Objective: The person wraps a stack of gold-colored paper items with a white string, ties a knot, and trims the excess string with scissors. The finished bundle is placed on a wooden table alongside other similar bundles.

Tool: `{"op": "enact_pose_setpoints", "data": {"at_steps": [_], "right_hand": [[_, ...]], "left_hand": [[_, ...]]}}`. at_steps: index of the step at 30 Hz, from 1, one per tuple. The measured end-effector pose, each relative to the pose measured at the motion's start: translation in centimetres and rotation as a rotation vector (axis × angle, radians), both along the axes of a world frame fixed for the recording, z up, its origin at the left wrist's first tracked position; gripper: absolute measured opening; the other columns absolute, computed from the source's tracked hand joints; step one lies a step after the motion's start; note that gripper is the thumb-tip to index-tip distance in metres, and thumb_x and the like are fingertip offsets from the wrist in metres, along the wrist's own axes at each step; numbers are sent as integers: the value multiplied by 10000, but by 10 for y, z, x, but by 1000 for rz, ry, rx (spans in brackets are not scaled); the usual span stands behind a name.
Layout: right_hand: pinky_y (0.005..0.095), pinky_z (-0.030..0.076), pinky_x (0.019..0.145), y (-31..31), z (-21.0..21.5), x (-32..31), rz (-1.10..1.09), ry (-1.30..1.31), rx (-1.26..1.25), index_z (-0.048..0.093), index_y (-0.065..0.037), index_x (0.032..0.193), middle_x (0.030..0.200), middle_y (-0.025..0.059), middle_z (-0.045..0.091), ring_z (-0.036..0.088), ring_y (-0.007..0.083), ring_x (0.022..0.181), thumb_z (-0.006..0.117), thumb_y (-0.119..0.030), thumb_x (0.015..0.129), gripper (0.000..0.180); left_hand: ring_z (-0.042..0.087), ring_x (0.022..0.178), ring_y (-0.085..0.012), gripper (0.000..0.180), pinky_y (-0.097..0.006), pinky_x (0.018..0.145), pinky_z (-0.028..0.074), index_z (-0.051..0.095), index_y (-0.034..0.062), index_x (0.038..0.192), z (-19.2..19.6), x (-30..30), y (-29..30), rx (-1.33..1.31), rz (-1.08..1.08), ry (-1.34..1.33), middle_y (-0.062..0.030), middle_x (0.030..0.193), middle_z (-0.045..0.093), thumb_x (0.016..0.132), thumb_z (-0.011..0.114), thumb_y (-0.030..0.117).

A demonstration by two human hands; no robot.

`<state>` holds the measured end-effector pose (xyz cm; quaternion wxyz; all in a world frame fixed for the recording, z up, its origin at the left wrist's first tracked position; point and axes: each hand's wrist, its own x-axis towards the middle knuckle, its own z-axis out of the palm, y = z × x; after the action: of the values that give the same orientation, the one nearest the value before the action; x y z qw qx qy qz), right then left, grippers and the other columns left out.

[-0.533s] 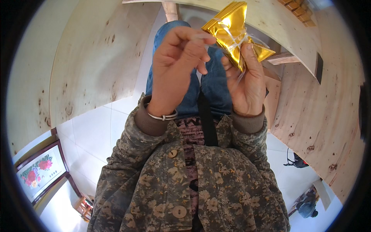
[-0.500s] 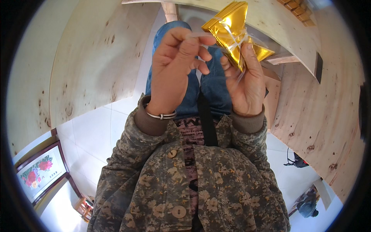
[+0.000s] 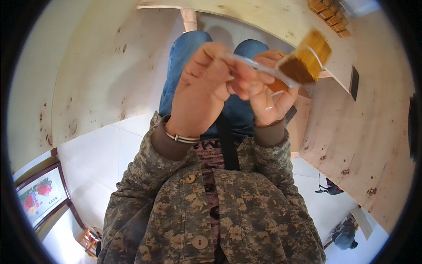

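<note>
A bundle of shiny gold foil (image 3: pixel 314 55) hangs past the fingers of my right hand (image 3: pixel 270 103), blurred by motion, with a pale band across its middle. My right hand is closed round the lower part of the bundle, which it partly hides. Stretched from the bundle, a clear plastic strip (image 3: pixel 259 66) runs to my left hand (image 3: pixel 195 86). Thumb and fingers of the left hand pinch that strip, and the two hands meet or overlap in front of my knees.
Pale plywood boards (image 3: pixel 101 61) rise at the left, with another plywood surface (image 3: pixel 365 145) at the right. Several small gold-brown bundles (image 3: pixel 329 17) sit at the far right. A cardboard box (image 3: pixel 300 125) stands beside my right forearm. A framed flower picture (image 3: pixel 44 196) is at lower left.
The gold bundle has turned over and swung to the right. My right hand has rotated, and my left hand has moved in close to it, still pinching the strip.
</note>
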<state>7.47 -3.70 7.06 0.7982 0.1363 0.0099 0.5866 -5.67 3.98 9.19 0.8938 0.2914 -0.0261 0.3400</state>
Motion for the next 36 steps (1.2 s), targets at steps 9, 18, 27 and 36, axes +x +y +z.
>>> {"op": "enact_pose_setpoints", "data": {"at_steps": [9, 18, 27, 36], "right_hand": [[289, 439, 561, 9, -10, 20, 108, -185, 500, 518, -40, 1086, 869, 67, 549, 475, 172, 733, 549, -187, 991, 178], [274, 462, 678, 3, -6, 27, 62, -588, 439, 489, -119, 973, 791, 31, 589, 530, 170, 720, 516, -208, 1018, 104], [259, 419, 610, 14, -2, 56, -126, -757, 554, 579, -160, 972, 892, -19, 573, 510, 121, 859, 654, -217, 952, 97], [267, 451, 705, 28, -2, 80, -119, -929, 775, 621, -172, 1007, 1000, -12, 603, 502, 127, 977, 745, -291, 883, 212]], "left_hand": [[495, 635, -216, 264, -363, 634, 448, 438, 134, 858, 29, 4, -19, 318, 33, 111, -51, 683, 564, 1019, 518, 327], [502, 721, -202, 305, -343, 573, 405, 415, 184, 908, 45, -2, -17, 284, -51, 10, -18, 728, 561, 965, 595, 424], [672, 773, -206, 163, -302, 683, 550, 527, 15, 1024, 19, -20, -26, 141, -308, -114, -168, 888, 672, 1008, 546, 176], [684, 789, -206, 191, -280, 688, 538, 531, 24, 1015, 6, -36, -40, -13, -446, -69, -179, 869, 685, 1003, 564, 211]]}}
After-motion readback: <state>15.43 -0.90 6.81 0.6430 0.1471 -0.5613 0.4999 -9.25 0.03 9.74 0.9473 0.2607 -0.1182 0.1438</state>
